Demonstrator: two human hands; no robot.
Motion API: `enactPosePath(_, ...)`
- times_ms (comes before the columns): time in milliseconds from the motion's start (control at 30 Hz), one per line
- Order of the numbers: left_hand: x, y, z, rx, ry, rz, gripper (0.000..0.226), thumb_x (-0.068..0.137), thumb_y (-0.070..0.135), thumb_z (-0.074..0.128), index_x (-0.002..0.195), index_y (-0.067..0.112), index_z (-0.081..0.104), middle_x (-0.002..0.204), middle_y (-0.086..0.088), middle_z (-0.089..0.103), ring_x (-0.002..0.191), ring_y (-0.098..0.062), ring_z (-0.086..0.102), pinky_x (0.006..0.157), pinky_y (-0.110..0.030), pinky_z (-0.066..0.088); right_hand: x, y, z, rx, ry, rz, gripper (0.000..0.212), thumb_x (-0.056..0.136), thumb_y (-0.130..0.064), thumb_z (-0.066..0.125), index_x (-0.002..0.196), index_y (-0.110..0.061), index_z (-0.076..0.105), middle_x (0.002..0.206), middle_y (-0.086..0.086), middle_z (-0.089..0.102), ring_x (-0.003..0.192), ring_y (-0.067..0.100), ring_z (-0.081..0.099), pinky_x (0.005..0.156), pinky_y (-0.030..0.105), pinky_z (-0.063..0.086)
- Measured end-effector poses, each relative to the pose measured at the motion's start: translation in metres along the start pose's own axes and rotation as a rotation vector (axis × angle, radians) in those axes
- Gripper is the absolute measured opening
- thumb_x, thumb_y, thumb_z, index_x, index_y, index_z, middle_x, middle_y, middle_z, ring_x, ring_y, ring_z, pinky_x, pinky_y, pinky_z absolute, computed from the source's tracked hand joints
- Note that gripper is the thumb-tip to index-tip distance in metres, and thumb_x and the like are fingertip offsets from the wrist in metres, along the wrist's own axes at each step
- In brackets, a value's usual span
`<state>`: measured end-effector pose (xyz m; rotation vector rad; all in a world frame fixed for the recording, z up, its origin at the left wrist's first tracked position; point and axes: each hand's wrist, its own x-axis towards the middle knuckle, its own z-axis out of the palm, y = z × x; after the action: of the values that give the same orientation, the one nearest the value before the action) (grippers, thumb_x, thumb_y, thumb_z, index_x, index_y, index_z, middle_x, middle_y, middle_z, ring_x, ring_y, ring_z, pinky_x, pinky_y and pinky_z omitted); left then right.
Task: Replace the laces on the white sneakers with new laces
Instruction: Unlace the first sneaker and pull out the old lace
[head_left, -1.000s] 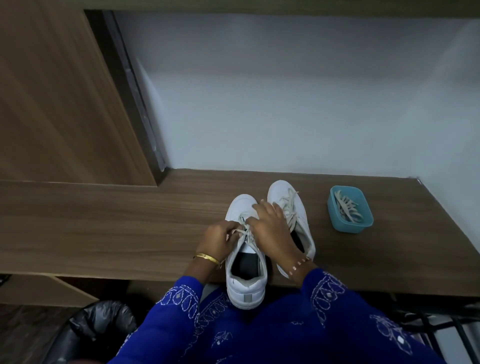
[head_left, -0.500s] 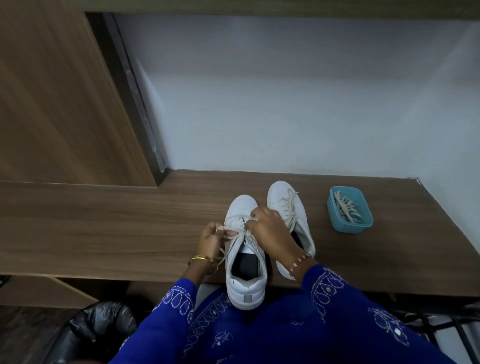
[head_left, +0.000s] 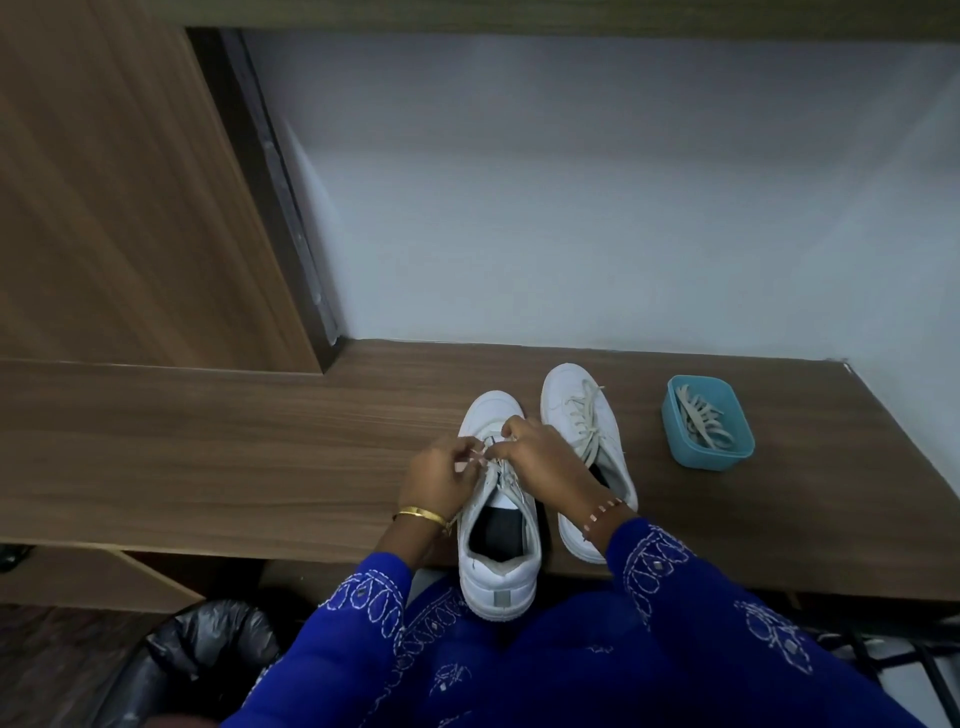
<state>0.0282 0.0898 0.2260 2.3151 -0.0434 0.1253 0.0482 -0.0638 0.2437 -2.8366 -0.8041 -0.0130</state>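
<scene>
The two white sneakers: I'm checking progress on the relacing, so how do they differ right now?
The left sneaker sits nearer the person, its heel overhanging the desk edge; the right sneaker lies farther back, wholly on the desk. The left hand and right hand pinch the left sneaker's lace; the right sneaker's lace lies loose and untouched. Both are white, toes pointing away.

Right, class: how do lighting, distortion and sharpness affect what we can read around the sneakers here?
Head view: dim, bluish light; wide-angle lens bows the desk edge and wall lines; hands are slightly soft, so the lace between the fingers is hard to trace; the tub and right sneaker read clearly; no glare.
</scene>
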Motion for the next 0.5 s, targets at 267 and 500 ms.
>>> enactPosePath(267,0.001,-0.004,0.006,0.073,-0.075,0.070,0.009,0.082,0.003,0.058,0.081,0.008,0.066,0.086,-0.008,0.069,0.081,-0.026,0.063,0.070,-0.030,0.047,0.010,0.000,-0.011,-0.323,0.028,-0.113,0.035,0.029,-0.002,0.084,0.048,-0.016,0.058,0.055,-0.002,0.048,0.049,0.017,0.052,0.045,0.023,0.025)
enactPosePath(500,-0.005,-0.003,0.012,-0.445,-0.020,-0.209,0.029,0.096,0.001,0.039,0.072,0.018,0.039,0.079,-0.010,0.062,0.059,-0.002,0.059,0.050,-0.010,0.041,0.001,0.009,-0.016,-0.124,0.025,0.062,0.021,0.077,-0.002,0.054,0.098,-0.007,0.059,0.101,0.009,0.058,0.094,0.029,0.055,0.074,0.034,0.035)
